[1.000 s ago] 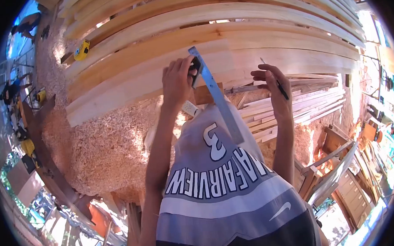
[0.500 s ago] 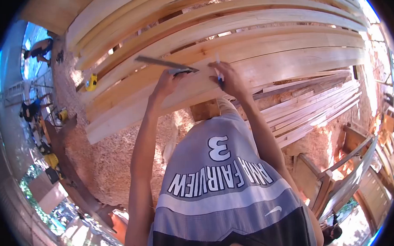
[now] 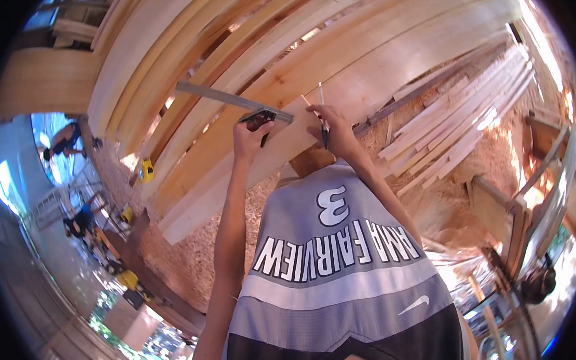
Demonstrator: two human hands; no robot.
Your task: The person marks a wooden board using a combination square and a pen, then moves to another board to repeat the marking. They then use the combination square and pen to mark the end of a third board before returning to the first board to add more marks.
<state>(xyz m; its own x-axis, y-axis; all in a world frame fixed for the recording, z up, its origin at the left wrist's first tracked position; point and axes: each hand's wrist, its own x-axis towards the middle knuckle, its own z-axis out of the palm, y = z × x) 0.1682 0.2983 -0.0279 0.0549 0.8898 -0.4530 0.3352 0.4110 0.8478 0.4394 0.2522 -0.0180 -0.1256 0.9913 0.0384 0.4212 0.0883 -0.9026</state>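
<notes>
My left hand (image 3: 253, 137) is closed around the dark handle of a square (image 3: 222, 97), whose long metal blade points up and left over the planks. Under both hands lies a pale wooden plank (image 3: 251, 157), one of several side by side. My right hand (image 3: 329, 127) holds a thin pen (image 3: 323, 98) upright between its fingers, near the square's corner. A short, light stick-like piece (image 3: 306, 101) shows beside the right fingertips; what it is I cannot tell.
A yellow tape measure (image 3: 147, 170) sits at the planks' left side. Thin wood strips (image 3: 460, 115) lie in a pile at the right. Sawdust covers the ground. A person (image 3: 64, 141) is at the far left, and another is lower down.
The view has turned, so the planks now slant more steeply. My left hand shows more of the square's dark handle. Both hands are slightly lower in view.
</notes>
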